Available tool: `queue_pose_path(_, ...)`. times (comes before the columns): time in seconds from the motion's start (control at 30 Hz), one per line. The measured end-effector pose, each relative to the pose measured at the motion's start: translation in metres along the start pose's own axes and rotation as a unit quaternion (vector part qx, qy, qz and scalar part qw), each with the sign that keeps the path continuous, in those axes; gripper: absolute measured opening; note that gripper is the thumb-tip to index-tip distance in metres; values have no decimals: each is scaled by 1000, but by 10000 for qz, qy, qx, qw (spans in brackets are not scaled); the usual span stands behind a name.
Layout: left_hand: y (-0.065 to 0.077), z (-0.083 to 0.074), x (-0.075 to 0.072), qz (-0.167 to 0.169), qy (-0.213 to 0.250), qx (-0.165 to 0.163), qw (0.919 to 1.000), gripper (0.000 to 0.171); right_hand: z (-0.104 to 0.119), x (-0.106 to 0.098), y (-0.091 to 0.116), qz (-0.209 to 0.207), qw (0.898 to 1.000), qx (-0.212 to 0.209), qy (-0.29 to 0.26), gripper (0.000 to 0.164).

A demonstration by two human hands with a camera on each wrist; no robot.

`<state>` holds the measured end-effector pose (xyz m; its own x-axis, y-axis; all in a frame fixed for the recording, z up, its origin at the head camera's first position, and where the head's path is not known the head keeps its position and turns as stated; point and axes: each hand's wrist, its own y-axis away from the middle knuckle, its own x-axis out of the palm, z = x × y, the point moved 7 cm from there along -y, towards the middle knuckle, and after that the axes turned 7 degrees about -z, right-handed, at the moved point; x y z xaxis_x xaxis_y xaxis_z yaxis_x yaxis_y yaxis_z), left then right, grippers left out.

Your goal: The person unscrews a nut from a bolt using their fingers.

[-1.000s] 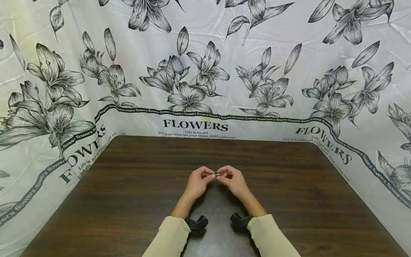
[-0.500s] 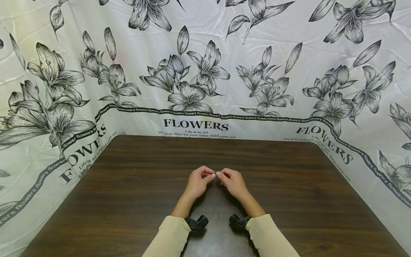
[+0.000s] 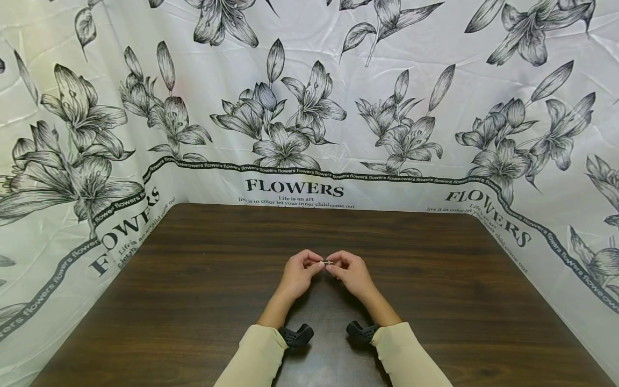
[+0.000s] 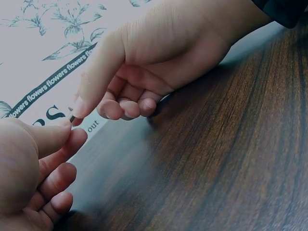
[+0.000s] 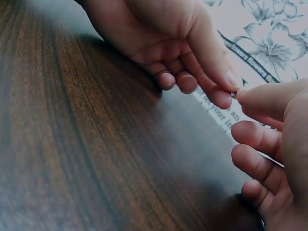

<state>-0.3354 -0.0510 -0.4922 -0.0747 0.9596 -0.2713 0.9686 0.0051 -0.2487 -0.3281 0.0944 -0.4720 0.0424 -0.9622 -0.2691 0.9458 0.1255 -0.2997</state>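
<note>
In the head view a tiny metal bolt (image 3: 326, 263) lies level between the fingertips of both hands, above the table. My left hand (image 3: 296, 275) pinches its left end between thumb and fingers. At the other end, the thumb and index finger of my right hand (image 3: 354, 275) pinch it too. The left wrist view shows a short threaded piece of the bolt (image 4: 71, 118) between the two thumbs. Most of it is hidden by fingertips, and whether a nut sits on it is too small to tell. In both wrist views the remaining fingers curl loosely beneath.
A dark brown wooden table (image 3: 217, 279) spreads around the hands. White cloth (image 3: 338, 145) printed with black flowers and lettering hangs along its back and sides. A black wrist device (image 3: 297, 336) sits below the left hand, another (image 3: 361, 332) below the right.
The right hand's fingertips shifted left, covering the bolt half a second ago, then drew back right so that the bolt shows again. My left hand has kept its place and pinch.
</note>
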Motion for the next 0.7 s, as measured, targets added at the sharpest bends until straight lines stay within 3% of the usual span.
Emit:
queue_pose_path(0.13, 0, 1, 0, 10, 35, -23, 10000, 5, 13, -1, 3, 57, 9998, -154, -57, 14)
queue_pose_path(0.27, 0, 0, 0, 9, 35, 9, 10000, 6, 11, -2, 2, 62, 9998, -166, -64, 17)
queue_pose_path(0.5, 0, 1, 0, 12, 30, -33, 10000, 6, -26, -1, -8, -243, 9995, 198, -1, 21)
queue_pose_path(0.7, -1, 1, 1, 1, 68, -14, 10000, 6, -31, -1, -10, -469, 9974, 200, 504, 22)
